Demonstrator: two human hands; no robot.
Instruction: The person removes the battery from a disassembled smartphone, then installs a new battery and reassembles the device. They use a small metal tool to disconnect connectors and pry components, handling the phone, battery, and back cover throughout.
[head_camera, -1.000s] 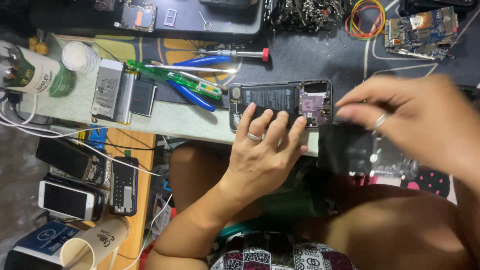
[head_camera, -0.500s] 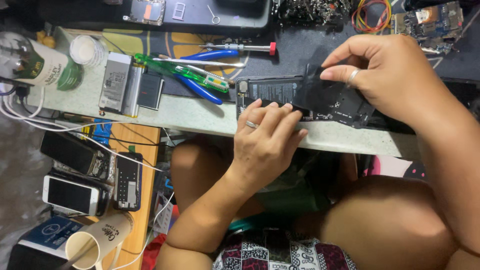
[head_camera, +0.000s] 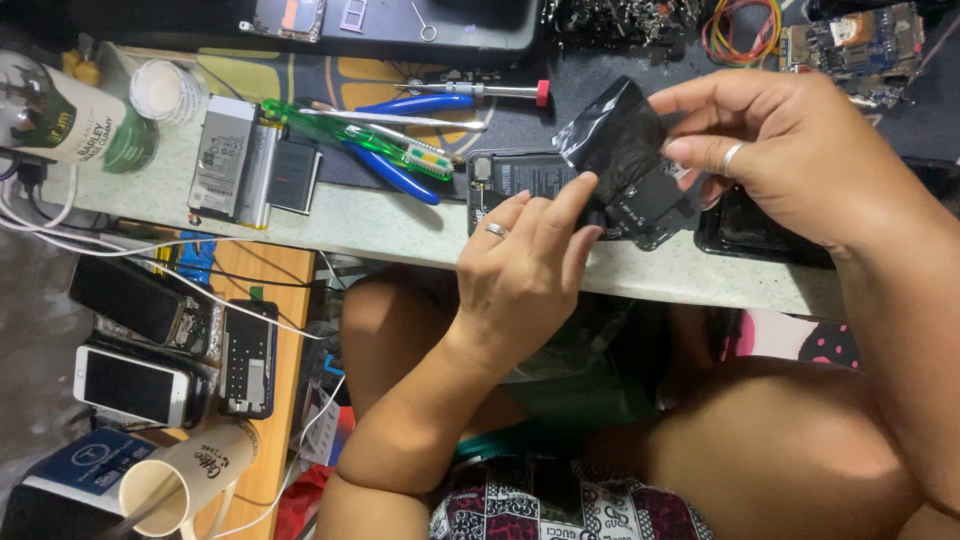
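Nearest the camera, the left hand (head_camera: 525, 270) lies flat across the lower end of an opened phone (head_camera: 520, 185) at the front edge of the worktop (head_camera: 400, 225), fingers stretched out and pressing down rather than curled around anything, the index fingertip touching a black part. The right hand (head_camera: 790, 150) pinches that glossy black panel (head_camera: 625, 150) between thumb and forefingers and holds it tilted up above the phone's right half, so the phone sits back-open with its battery and inner boards showing. As a judgement, the opening is well advanced: the panel is lifted off at one end, though its lower corner looks close to the body (whether it is fully free cannot be told), and everything inside remains to be dealt with. Another dark phone (head_camera: 760, 230) lies just beside under the right wrist, crowding that side. Farther left lie blue-handled pliers (head_camera: 405, 135), a green tool (head_camera: 350, 135), a loose battery (head_camera: 235, 160) and a bottle (head_camera: 70, 115); beyond, a red-capped screwdriver (head_camera: 480, 90) and a circuit board (head_camera: 850, 40). Below the bench, several phones (head_camera: 135, 385) and a paper cup (head_camera: 185, 480) sit on a wooden shelf.
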